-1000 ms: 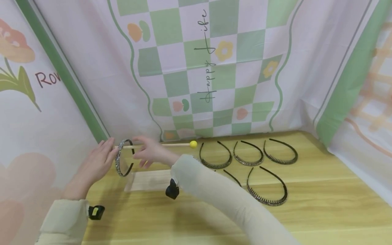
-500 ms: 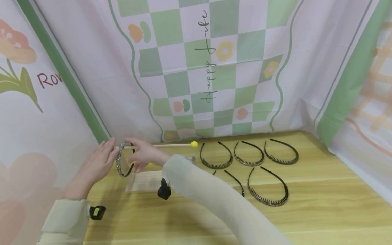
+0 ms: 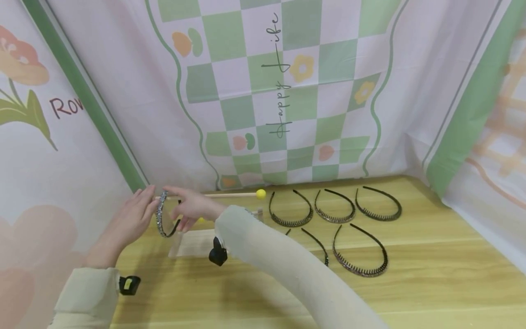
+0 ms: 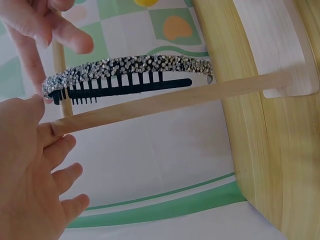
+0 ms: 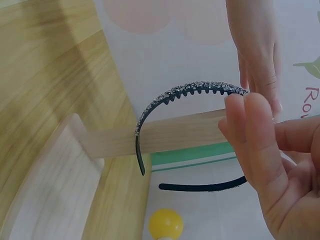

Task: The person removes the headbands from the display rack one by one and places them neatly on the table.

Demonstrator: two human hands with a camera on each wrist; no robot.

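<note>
A glitter-covered toothed headband (image 3: 160,220) hangs on the thin rod (image 3: 234,195) of a wooden stand, close to the upright post (image 4: 165,106). My left hand (image 3: 130,221) rests against the top of that post, its fingers extended. From the other side my right hand (image 3: 192,206) reaches over the rod. Its index finger is stretched to the headband's upper part and touches it. In the left wrist view the headband's jewelled face (image 4: 125,70) runs beside the post, comb teeth inward. Parts of the rod are hidden behind my right hand.
Several similar headbands lie on the wooden table to the right, among them one (image 3: 291,223) nearest the stand. A yellow ball (image 3: 260,194) caps the rod. The stand's pale base (image 3: 193,244) rests on the table. A printed curtain (image 3: 304,109) closes off the back.
My right hand has moved a little left, its index finger now reaching the headband's top. The left hand and the headband have hardly moved.
</note>
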